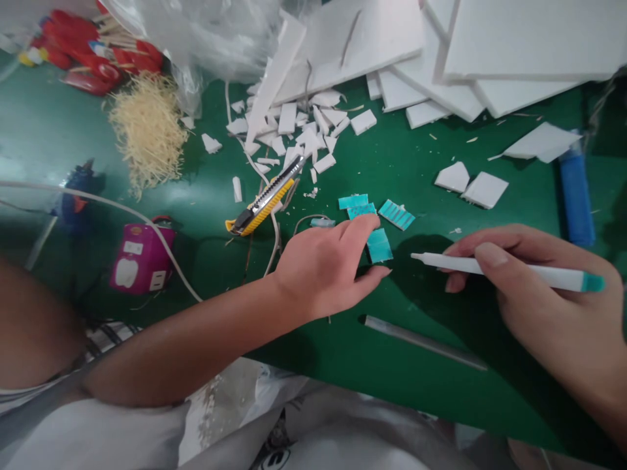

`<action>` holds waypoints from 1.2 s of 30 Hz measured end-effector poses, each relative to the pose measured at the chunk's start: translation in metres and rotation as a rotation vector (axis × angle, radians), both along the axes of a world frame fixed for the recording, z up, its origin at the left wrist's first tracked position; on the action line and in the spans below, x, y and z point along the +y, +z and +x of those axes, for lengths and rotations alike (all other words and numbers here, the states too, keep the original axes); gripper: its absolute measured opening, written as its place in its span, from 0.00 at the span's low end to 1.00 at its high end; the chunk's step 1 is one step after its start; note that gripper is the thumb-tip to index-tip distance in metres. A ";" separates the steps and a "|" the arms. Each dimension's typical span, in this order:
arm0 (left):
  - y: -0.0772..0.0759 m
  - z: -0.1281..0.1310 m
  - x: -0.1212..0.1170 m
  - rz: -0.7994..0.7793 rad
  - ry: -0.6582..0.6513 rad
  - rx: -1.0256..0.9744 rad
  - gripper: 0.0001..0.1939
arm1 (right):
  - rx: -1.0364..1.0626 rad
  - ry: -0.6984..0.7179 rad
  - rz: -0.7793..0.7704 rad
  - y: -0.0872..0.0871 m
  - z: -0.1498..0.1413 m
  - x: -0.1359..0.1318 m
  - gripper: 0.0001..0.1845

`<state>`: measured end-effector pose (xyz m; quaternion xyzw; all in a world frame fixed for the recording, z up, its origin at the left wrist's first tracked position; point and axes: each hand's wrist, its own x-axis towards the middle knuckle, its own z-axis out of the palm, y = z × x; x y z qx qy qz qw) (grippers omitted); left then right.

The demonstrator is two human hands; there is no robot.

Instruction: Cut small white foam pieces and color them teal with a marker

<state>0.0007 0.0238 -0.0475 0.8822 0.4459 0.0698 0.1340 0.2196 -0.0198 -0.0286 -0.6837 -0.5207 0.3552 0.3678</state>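
My right hand [533,294] is closed around a white felt-tip pen [529,273] with a teal end, its tip pointing left. My left hand [328,264] reaches over several small teal-coloured pieces, thumb and forefinger apart at the near teal piece [380,247]; its other fingers are partly hidden. Behind those fingertips lie a dotted teal piece [361,210] and a plain teal strip [353,201]. A striped teal piece [397,215] rests a little to the right. The small pen cap-like piece [322,222] lies beside my left hand.
A yellow utility knife [267,199] lies blade-out near white foam scraps [308,134]. White foam sheets [533,39] are stacked behind. Leftward are a magenta power adapter [142,258], a glue gun [76,196] and a pile of thin sticks [147,130]. A glue stick [426,343] lies in front.
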 end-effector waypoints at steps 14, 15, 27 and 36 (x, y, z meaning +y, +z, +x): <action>0.000 -0.003 0.004 -0.037 -0.054 -0.058 0.15 | -0.002 0.081 0.039 -0.004 0.003 -0.005 0.08; 0.000 -0.002 0.004 -0.039 -0.050 -0.061 0.15 | -0.022 0.098 0.047 -0.004 0.004 -0.006 0.08; 0.001 0.000 0.002 -0.060 -0.058 -0.033 0.19 | -0.033 0.115 0.066 -0.005 0.002 -0.004 0.04; -0.005 -0.005 0.004 0.042 -0.135 -0.092 0.14 | -0.030 0.080 0.011 -0.006 -0.001 -0.006 0.06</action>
